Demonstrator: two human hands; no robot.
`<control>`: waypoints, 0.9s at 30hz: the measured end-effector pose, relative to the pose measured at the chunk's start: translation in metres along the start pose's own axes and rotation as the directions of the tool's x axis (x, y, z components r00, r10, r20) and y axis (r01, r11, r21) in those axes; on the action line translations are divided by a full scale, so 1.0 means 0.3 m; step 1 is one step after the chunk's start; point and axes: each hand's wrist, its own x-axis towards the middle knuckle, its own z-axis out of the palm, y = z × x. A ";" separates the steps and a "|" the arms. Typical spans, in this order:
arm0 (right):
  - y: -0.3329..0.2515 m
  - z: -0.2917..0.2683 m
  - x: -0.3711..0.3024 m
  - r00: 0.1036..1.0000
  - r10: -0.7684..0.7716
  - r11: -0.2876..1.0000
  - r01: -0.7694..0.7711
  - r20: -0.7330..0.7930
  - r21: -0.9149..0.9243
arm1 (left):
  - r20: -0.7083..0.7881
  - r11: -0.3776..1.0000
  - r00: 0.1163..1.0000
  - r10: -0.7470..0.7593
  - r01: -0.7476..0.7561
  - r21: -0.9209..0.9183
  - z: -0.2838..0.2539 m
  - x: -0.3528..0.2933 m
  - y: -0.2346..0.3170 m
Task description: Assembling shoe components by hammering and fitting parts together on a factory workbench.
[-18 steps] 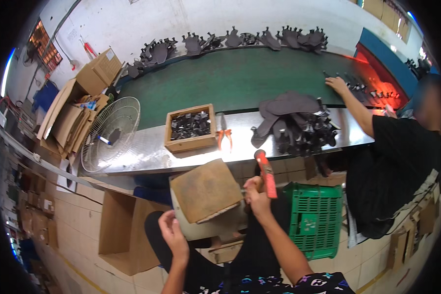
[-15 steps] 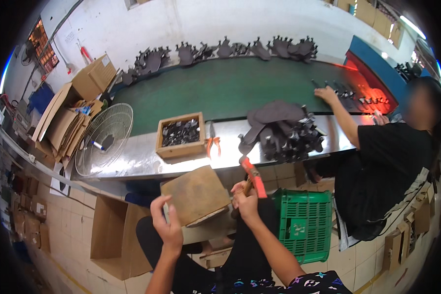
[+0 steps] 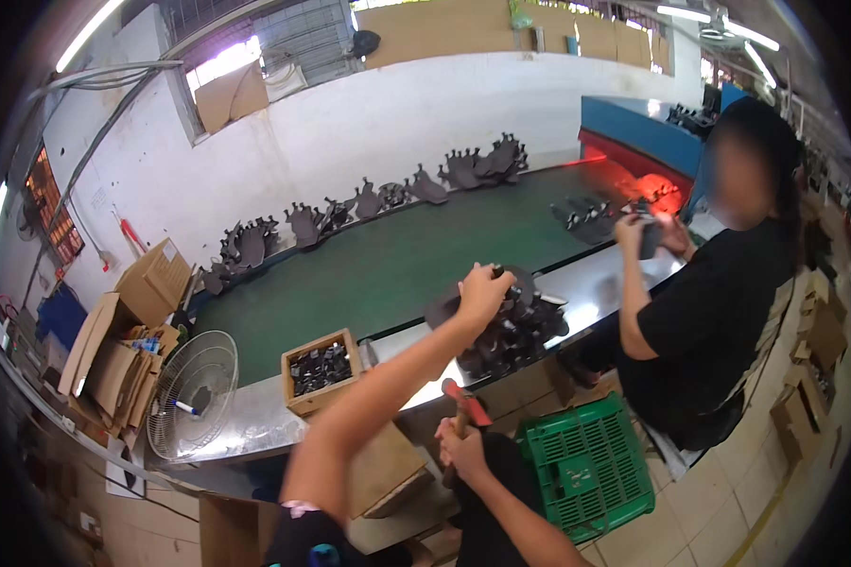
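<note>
My left hand (image 3: 483, 295) reaches across to a pile of dark grey flat parts with black knobbed ends (image 3: 511, 340) on the metal table edge. Its fingers are closed at the top of the pile, on what looks like one of these parts; the grip is partly hidden. In my right hand (image 3: 463, 455) is a hammer (image 3: 465, 406) with a red head and wooden handle, held upright above my lap. Below my left forearm lies a worn brown block (image 3: 385, 472), partly covered by that arm.
A wooden box (image 3: 298, 402) of small black pieces stands on the metal ledge beside a green conveyor belt (image 3: 350, 274). Left are a fan (image 3: 191, 392) and cardboard. A green crate (image 3: 586, 468) stands by my right leg. A co-worker (image 3: 719, 293) sits at right, handling a dark part.
My left hand has gone from beside the brown block to the pile. The hammer stays in my right hand. My view has swung up and right; the co-worker now holds a part in both hands.
</note>
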 end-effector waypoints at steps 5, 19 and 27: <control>0.017 0.006 -0.010 0.995 0.016 0.998 -0.010 -0.101 0.055 | 0.233 0.887 0.914 0.332 -0.387 0.253 -0.544 -0.361 0.227; 0.051 0.026 0.050 0.971 0.219 0.968 -0.203 0.097 -0.150 | 0.220 0.815 0.835 0.505 -0.545 0.198 -0.840 -0.406 0.011; -0.003 -0.018 -0.021 0.994 0.061 0.994 -0.052 0.090 -0.098 | -0.335 0.978 0.925 -0.180 0.130 -0.165 -0.534 -0.973 -0.370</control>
